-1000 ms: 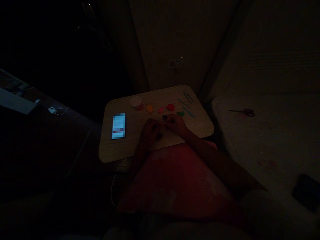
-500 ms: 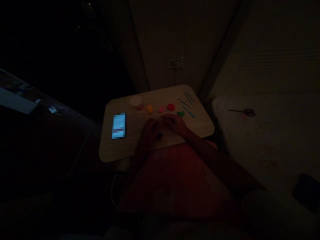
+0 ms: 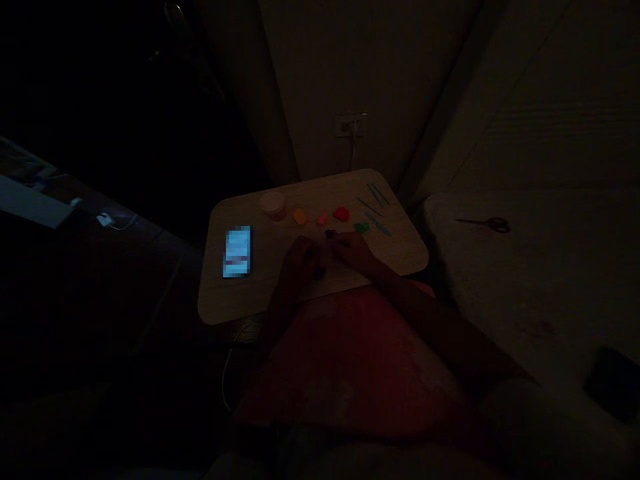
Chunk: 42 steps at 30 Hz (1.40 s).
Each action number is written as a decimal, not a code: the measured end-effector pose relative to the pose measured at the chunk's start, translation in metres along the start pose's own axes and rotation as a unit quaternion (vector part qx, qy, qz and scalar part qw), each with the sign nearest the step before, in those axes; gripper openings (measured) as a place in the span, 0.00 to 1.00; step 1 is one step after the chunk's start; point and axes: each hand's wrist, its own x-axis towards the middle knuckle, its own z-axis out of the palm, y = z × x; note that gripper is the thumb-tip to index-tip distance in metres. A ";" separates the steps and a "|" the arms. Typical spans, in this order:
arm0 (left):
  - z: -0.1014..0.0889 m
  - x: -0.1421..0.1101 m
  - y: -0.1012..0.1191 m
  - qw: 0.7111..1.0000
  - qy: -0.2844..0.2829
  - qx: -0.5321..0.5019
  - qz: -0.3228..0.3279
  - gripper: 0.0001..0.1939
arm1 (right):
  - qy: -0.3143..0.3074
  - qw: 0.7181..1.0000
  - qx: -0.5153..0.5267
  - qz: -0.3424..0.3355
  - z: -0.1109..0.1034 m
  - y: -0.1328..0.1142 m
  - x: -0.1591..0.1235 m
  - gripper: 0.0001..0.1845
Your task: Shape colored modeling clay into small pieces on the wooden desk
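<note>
In the dim light, my left hand [image 3: 299, 259] rests on the small wooden table [image 3: 220, 293] with its fingers curled; whatever is in them is lost in shadow. Beside it lies a dark lump [image 3: 320, 272], perhaps modelling clay. My right hand [image 3: 355, 251] has its fingers bent together at a small dark purple clay lump [image 3: 331, 234]. Beyond the hands sit an orange clay piece [image 3: 299, 216], a pink clay piece [image 3: 322, 219] and a red clay piece [image 3: 341, 214]. A green clay piece [image 3: 361, 228] is near my right knuckles.
Several blue-green modelling tools [image 3: 379, 224] lie at the table's right. A lidded tub [image 3: 273, 205] stands at the back left, with a lit, blurred phone [image 3: 237, 252] in front. Scissors [image 3: 493, 225] rest on a pale surface to the right. A wall socket [image 3: 351, 125] is behind.
My right fingers have drawn back and bent, uncovering the dark purple lump at their tips. My left hand has barely moved.
</note>
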 end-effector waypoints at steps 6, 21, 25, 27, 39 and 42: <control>0.001 0.000 -0.001 1.000 0.000 0.003 -0.009 0.03 | -0.007 1.000 -0.013 -0.008 0.000 0.001 0.001 0.33; 0.001 0.000 -0.002 1.000 0.002 0.008 0.000 0.03 | -0.019 0.997 -0.005 -0.070 0.001 0.012 0.005 0.14; 0.001 0.000 -0.002 1.000 -0.001 0.013 0.001 0.03 | -0.013 0.998 -0.008 -0.061 0.001 0.009 0.005 0.12; 0.001 0.000 -0.002 1.000 -0.001 0.011 -0.002 0.03 | -0.006 0.998 -0.017 -0.053 0.001 0.007 0.004 0.13; -0.001 0.001 0.002 1.000 -0.007 0.014 -0.002 0.03 | -0.010 1.000 0.002 0.002 -0.001 -0.004 0.001 0.22; 0.000 0.001 0.000 1.000 -0.007 0.016 0.000 0.03 | 0.005 1.000 -0.001 -0.007 -0.001 -0.003 0.002 0.23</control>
